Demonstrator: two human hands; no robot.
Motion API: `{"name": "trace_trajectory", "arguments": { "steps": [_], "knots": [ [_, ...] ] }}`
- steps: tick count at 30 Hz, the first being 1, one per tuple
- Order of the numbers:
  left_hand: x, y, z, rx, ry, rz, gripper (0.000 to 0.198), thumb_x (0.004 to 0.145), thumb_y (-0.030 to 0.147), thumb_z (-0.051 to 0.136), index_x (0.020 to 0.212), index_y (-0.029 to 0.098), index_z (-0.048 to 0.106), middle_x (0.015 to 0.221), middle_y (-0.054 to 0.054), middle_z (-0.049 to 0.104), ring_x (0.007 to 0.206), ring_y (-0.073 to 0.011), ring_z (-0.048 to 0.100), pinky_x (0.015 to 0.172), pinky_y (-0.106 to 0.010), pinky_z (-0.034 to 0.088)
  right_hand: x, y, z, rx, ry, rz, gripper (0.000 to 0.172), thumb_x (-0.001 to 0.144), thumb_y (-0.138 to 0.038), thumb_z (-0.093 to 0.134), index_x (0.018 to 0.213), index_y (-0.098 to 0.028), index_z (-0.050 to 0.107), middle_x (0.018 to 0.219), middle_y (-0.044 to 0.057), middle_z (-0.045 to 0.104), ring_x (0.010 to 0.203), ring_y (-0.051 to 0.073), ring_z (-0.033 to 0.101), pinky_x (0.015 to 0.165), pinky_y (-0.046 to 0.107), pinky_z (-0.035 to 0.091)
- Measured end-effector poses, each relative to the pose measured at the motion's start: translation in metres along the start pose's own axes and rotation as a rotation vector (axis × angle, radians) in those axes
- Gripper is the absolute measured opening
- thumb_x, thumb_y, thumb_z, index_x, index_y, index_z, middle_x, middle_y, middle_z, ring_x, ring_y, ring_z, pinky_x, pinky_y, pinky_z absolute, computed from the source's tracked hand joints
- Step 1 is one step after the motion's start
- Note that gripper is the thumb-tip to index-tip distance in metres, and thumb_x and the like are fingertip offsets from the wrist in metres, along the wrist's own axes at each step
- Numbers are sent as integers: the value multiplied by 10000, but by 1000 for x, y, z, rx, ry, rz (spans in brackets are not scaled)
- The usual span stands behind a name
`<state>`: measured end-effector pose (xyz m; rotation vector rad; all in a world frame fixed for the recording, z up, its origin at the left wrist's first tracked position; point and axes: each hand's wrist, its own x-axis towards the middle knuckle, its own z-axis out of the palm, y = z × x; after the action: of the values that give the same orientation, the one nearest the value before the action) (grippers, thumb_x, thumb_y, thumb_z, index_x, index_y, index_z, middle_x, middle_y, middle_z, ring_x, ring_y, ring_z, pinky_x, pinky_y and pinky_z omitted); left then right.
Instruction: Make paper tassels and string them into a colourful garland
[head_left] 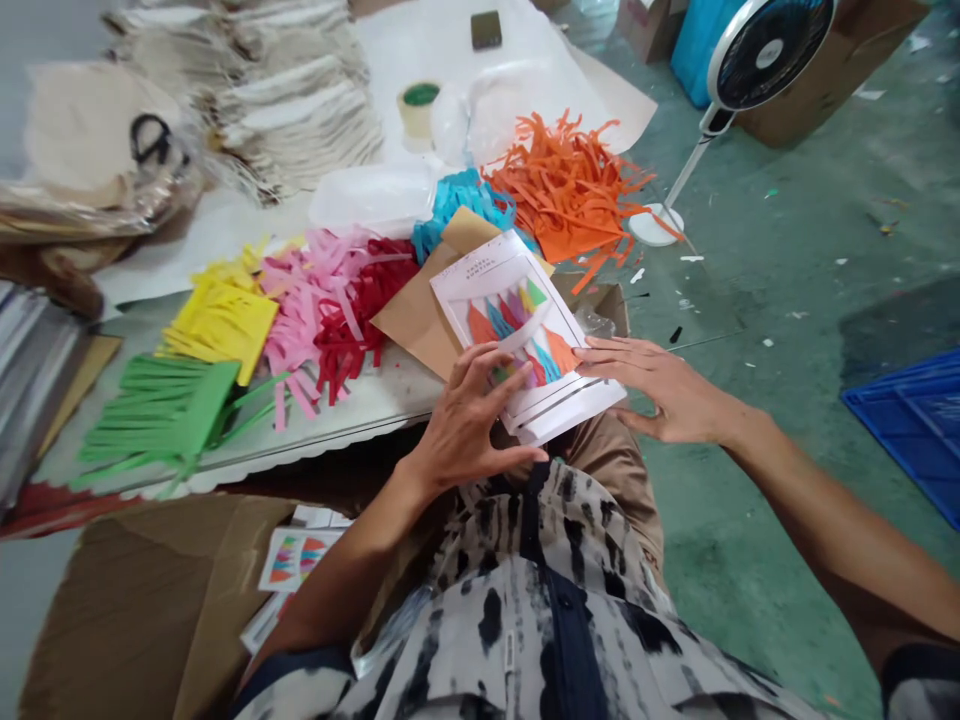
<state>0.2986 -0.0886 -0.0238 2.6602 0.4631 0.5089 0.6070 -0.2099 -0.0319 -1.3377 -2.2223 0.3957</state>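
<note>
So the person is sitting at the edge of a messy craft table (360, 405) with a stack of white packets (525, 330) right in the middle of the frame, resting at the table edge above their lap. The top packet has a print of colourful tassels on it.

The left hand (465, 425) is clamped on the lower left corner of the stack, fingers curled over the top and thumb tucked along the near edge. The right hand (660, 390) isn't gripping anything. It's flat and spread, fingertips just touching the right edge of the stack.

Under the stack there's a sheet of brown kraft paper (412, 315). Fanned out over the table to the left are piles of fringed paper: green (165, 410) at far left, then yellow (225, 320), pink (300, 295) and red (352, 325). A blue pile (465, 200) and a big orange pile (570, 190) sit further up, above the stack.

Upper left of the frame has rows of beige cloth bags (292, 100) and a pair of black-handled scissors (154, 140) lying on a wrapped bundle. A roll of tape (418, 108) and a phone (486, 30) are near the top centre.

Lower left there's an open cardboard box (127, 610) with more of the printed packets (294, 558) inside. A standing fan (765, 50) is in the upper right on the green floor, and a blue crate (915, 425) pokes in at the right edge.
</note>
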Motion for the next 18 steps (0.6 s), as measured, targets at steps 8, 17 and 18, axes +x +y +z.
{"name": "trace_trajectory", "arguments": {
  "steps": [8, 17, 18],
  "knots": [
    [5, -7, 4, -83, 57, -3, 626, 994, 364, 663, 1580, 245, 479, 1666, -165, 406, 1652, -401, 203, 1318, -648, 252, 7, 4, 0, 71, 114, 16, 321, 996, -305, 713, 1317, -286, 712, 1472, 60, 688, 1430, 266, 598, 1209, 515, 483],
    [22, -16, 5, -97, 117, 16, 593, 1007, 199, 601, 1585, 270, 488, 1563, -137, 527, 1556, -321, 401, 1281, -552, 376, 7, -5, 16, 169, 326, 195, 307, 1004, -275, 685, 1308, -291, 725, 1426, 77, 715, 1437, 285, 585, 1226, 557, 449],
    [21, -14, 7, -102, 130, 1, 584, 1004, 194, 601, 1575, 264, 500, 1549, -136, 538, 1544, -316, 417, 1277, -542, 381, 8, -7, 17, 180, 336, 214, 307, 1005, -273, 681, 1309, -284, 721, 1437, 81, 707, 1433, 284, 586, 1227, 556, 442]
  ]
}}
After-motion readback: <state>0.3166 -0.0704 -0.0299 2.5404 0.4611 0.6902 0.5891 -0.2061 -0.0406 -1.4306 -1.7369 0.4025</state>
